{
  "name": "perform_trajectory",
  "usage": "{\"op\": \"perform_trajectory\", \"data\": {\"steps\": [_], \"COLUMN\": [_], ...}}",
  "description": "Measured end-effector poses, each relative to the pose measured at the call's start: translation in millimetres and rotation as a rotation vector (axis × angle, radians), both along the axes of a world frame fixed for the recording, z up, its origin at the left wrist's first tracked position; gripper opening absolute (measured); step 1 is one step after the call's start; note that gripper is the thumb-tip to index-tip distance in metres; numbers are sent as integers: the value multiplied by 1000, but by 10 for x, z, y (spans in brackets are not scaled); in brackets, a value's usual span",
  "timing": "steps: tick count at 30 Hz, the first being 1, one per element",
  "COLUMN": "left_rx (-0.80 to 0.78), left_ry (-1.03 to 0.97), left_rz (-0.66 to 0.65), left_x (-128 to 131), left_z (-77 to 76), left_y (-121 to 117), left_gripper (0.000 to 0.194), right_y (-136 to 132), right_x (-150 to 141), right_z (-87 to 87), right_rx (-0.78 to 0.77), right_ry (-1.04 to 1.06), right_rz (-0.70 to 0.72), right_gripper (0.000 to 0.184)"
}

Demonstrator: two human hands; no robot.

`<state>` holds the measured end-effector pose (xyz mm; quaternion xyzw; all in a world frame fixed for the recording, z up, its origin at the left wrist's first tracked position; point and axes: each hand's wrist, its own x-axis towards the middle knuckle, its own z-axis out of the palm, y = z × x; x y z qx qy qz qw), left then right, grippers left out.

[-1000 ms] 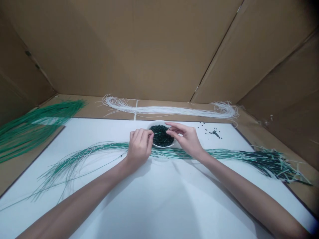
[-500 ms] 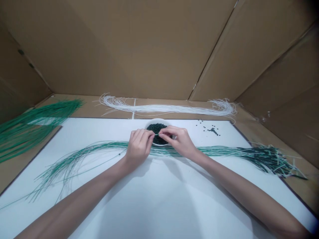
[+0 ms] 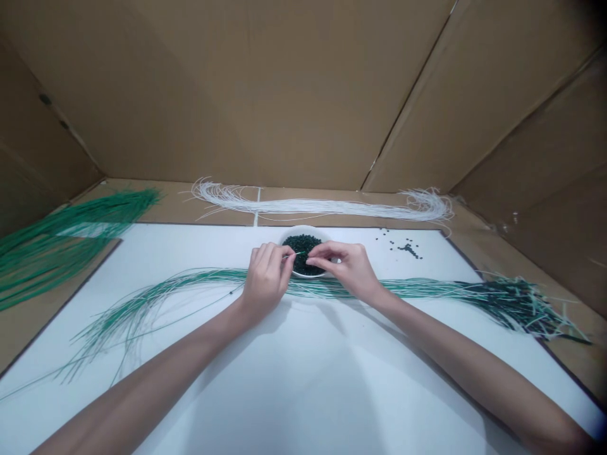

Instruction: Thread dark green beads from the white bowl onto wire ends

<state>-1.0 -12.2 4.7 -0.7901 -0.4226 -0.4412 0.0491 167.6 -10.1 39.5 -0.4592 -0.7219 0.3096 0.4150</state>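
My left hand pinches a thin strand between thumb and forefinger; its pale tip points right, over the bowl. A hand's width or less away, my right hand has thumb and forefinger drawn together above the bowl's right side. Whatever sits between those fingertips is too small to make out. Under both hands stands a white bowl filled with small dark green beads. A long bundle of green and white strands runs across the board beneath my wrists, its right end covered in dark beads.
Loose dark beads lie scattered right of the bowl on the white board. Behind it stretches a bundle of white strands. Green strands lie at the far left. Cardboard walls enclose the back and sides.
My right fingertips have drawn back slightly to the right, away from the strand's tip. More of the strand shows past my left fingers. The whole view has shifted a little.
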Motion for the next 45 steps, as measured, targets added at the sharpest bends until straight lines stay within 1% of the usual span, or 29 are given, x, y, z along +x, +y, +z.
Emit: {"op": "perform_trajectory", "data": {"steps": [3,6,9,13,19,24,33,45], "left_rx": [6,21,39,46,96,130,116,122], "left_ry": [-9,-22,-25,-33,-49,-52,-40,-35], "left_rz": [-10,-40,-65,-59,-73,-69,-62,-74], "left_x": [-1,-2,-1,3,-2,-1,4,9], "left_z": [2,3,3,3,9,22,21,21], "left_y": [-6,-18,-27,-31,-45,-58,-51,-45], "left_gripper": [6,4,3,3,3,4,2,5], "right_y": [5,1,-7,-3,10,2,-1,-16], "right_x": [-12,-28,-33,-25,-22,-20,-25,-36], "right_z": [10,38,54,41,52,79,68,73], "right_rx": [-97,-178,-228,-264,-257,-208,-198,-213], "right_ry": [82,151,198,264,321,293,269,273], "right_rz": [24,33,56,82,69,34,14,2], "right_gripper": [19,19,18,19,16,12,12,10]}}
